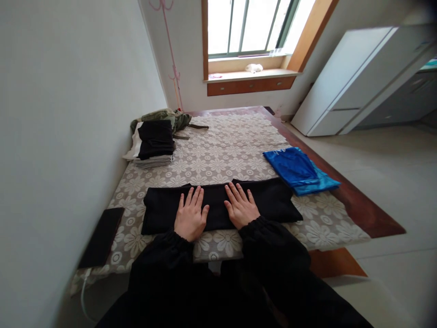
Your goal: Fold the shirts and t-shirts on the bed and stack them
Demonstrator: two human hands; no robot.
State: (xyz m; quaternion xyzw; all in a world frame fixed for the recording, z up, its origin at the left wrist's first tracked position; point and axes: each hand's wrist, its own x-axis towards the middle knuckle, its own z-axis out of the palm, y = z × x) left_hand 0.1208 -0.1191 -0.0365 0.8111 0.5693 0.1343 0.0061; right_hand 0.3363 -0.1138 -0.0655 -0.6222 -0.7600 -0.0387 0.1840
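A long black garment [273, 202], folded into a flat band, lies across the near edge of a table covered with a white lace flower-pattern cloth [225, 157]. My left hand [191, 216] rests flat on the band's middle, fingers spread. Close beside it, my right hand [241, 207] presses flat on the same band, fingers apart. Both arms wear black sleeves. Neither hand grips anything.
A folded blue garment [298, 169] lies at the right of the table. A stack of folded clothes [155, 141] with an olive piece behind sits at the far left by the wall. A black flat object [101, 237] lies at the near left. A white cabinet [355, 79] stands at the right.
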